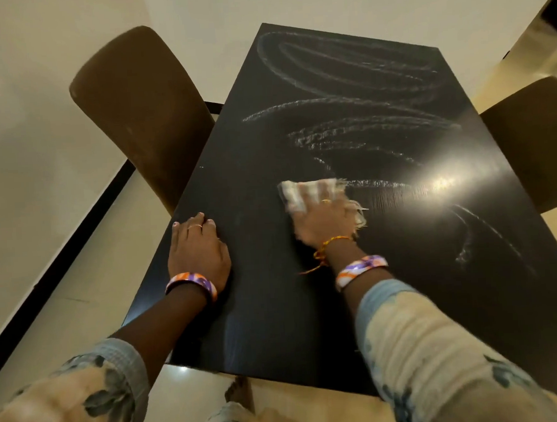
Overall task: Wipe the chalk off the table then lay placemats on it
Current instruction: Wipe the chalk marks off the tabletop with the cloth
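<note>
Two brown chairs, one at each long side of the table: the left chair (pixel 143 111) pushed against the left edge, the right chair (pixel 532 146) just beside the right edge. One dark table (pixel 276 324), glossy, with a bright glare of light near its right edge.

Left hand (pixel 197 250) flat on the tabletop at the left edge, fingers straight and spread a little, holding nothing. One orange-and-purple bangle (pixel 192 284) on that wrist.

Right hand (pixel 323 219) near the middle of the table, pressing a pale cloth (pixel 305 193) down on the surface; blurred, so cannot tell whether the fingers curl round the cloth or lie straight on it (frayed threads sticking out at its right side). One matching bangle (pixel 359 269) and one orange thread (pixel 324 250) on that wrist.

White chalk marks (pixel 356 126) in looping swirls across the far half of the table and in one arc toward the right edge; near-left part of the tabletop dark and unmarked. No brand, label or readable writing anywhere (only scribbles). Floral sleeves (pixel 416 342) on both forearms.
</note>
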